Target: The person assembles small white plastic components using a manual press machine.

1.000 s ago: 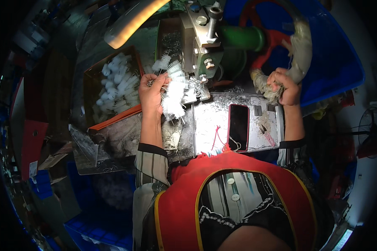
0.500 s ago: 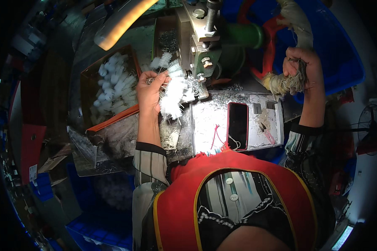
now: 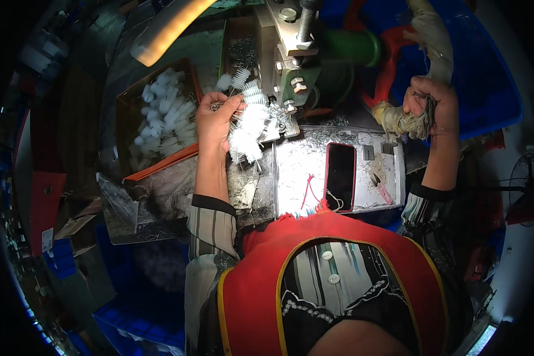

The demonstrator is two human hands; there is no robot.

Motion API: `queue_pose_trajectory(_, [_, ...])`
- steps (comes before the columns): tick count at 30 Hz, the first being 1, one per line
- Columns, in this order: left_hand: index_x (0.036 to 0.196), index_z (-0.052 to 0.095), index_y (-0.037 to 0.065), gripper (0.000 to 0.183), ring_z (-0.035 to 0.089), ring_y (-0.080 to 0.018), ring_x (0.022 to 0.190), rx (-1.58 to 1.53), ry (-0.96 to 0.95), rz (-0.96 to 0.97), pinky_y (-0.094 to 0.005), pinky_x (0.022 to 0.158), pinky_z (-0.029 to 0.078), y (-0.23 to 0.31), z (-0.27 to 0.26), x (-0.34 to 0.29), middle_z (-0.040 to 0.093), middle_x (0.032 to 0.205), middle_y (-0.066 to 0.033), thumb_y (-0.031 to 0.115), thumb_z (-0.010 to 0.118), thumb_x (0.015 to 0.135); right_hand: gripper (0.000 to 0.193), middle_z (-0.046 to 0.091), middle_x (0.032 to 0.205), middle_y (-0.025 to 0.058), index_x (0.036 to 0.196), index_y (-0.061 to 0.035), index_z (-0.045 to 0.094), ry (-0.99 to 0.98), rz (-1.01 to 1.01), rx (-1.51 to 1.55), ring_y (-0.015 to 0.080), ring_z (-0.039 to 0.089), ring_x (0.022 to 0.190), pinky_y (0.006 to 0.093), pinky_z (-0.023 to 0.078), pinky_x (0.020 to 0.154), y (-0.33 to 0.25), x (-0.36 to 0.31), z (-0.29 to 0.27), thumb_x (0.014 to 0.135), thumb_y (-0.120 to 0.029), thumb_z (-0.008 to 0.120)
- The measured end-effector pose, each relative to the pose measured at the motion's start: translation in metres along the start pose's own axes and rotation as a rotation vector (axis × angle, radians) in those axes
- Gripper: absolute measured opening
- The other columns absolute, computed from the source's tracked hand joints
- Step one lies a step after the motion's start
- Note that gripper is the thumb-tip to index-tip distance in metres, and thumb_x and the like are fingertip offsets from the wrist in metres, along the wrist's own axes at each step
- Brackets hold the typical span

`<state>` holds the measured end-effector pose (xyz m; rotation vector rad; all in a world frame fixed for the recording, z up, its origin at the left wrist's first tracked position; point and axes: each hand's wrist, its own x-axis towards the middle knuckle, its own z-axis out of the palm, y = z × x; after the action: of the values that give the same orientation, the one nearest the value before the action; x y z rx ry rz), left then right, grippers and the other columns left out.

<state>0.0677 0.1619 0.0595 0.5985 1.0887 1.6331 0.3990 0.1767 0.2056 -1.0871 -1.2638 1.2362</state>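
My left hand (image 3: 215, 123) is closed, thumb against fingers, on a bunch of white twisted-wire brushes (image 3: 250, 127) with stiff bristles. The bunch fans out beside the metal jaw (image 3: 288, 126) of a bench press (image 3: 291, 71); whether any brush sits inside the jaw is lost in the glare. At the right, my right hand (image 3: 436, 107) is wrapped around the cloth-bound rim (image 3: 406, 121) of the press's red handwheel (image 3: 388, 65).
An orange-edged bin (image 3: 160, 163) of white brushes stands left of my left hand. A white tray (image 3: 296, 196) holds a phone (image 3: 341, 178) and pink-handled snips (image 3: 382, 191). A lit lamp (image 3: 166, 35) hangs above; a blue bin (image 3: 492, 77) lies behind the wheel.
My right hand sits slightly lower, still on the wrapped rim. My left hand keeps its hold on the brushes beside the jaw. The whole view has shifted a little.
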Motion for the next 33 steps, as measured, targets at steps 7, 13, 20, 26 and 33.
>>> queue_pose_trajectory(7, [0.085,0.048,0.003,0.021,0.064,-0.0170,0.065,0.005,-0.031,0.051,-0.0273,0.059,0.053,0.000,0.004,-0.001,0.064,0.077,-0.0146,-0.003,0.067,0.076,0.025,0.038,0.051,0.0032,0.057,-0.0076,0.039,-0.063,-0.496,0.088,0.0146,0.041,0.048,0.0303,0.039,0.058,0.101,-0.004,-0.010,0.079,-0.013,0.050])
queue_pose_trajectory(13, [0.085,0.048,0.001,0.018,0.064,-0.0170,0.068,-0.026,-0.005,0.105,-0.0275,0.061,0.053,0.001,0.005,-0.007,0.065,0.083,-0.0164,-0.002,0.065,0.079,0.024,0.044,0.050,0.0067,0.055,-0.0031,0.047,0.010,-0.159,0.027,0.0177,0.048,0.053,0.0288,0.041,0.060,0.063,-0.012,-0.005,0.076,-0.012,0.051])
queue_pose_trajectory(20, [0.087,0.048,0.001,0.017,0.064,-0.0178,0.069,0.010,0.011,0.065,-0.0278,0.062,0.053,-0.001,0.000,-0.004,0.065,0.083,-0.0177,-0.002,0.063,0.079,0.026,0.044,0.048,0.0064,0.054,-0.0045,0.047,0.144,-0.120,0.024,0.0165,0.045,0.042,0.0290,0.041,0.051,0.031,-0.009,0.010,0.076,-0.013,0.056])
queue_pose_trajectory(26, [0.088,0.046,0.003,0.019,0.065,-0.0211,0.078,-0.089,-0.067,0.123,-0.0281,0.070,0.054,-0.005,-0.006,-0.002,0.063,0.094,-0.0213,-0.003,0.062,0.080,0.015,0.051,0.057,0.0036,0.066,-0.0007,0.057,0.049,-0.390,-0.090,0.0109,0.050,0.050,0.0246,0.041,0.050,0.115,-0.004,-0.009,0.073,-0.013,0.061])
queue_pose_trajectory(33, [0.089,0.044,0.004,0.021,0.064,-0.0235,0.090,-0.201,-0.028,0.173,-0.0292,0.075,0.054,-0.010,-0.010,-0.002,0.058,0.105,-0.0252,-0.004,0.062,0.081,0.026,0.047,0.050,0.0079,0.052,-0.0026,0.048,0.183,-0.010,0.068,0.0157,0.048,0.050,0.0279,0.041,0.055,0.045,-0.011,0.000,0.074,-0.015,0.054])
